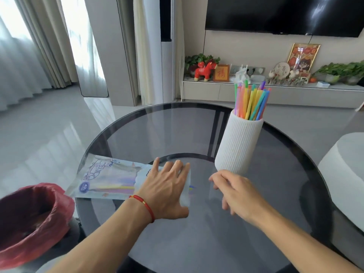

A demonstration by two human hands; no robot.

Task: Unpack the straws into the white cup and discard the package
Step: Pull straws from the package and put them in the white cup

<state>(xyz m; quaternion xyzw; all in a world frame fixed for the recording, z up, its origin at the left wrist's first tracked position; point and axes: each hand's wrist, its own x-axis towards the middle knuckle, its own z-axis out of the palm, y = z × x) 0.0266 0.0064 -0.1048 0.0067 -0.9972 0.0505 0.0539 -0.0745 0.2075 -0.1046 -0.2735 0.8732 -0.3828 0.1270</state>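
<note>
A tall ribbed white cup point(239, 143) stands on the round dark glass table point(157, 125), right of centre. Several coloured straws point(251, 101) stick up out of it. The clear printed straw package point(107, 179) lies flat at the table's left edge. My left hand point(166, 189) rests palm down on the package's right end, fingers spread. My right hand point(234, 191) hovers just below the cup's base, fingers loosely curled, with nothing in it.
A bin lined with a red bag point(29, 217) sits low at the left, beside the table. A white rounded seat point(344, 166) is at the right. Behind stand a TV cabinet point(275, 91) with ornaments and plants.
</note>
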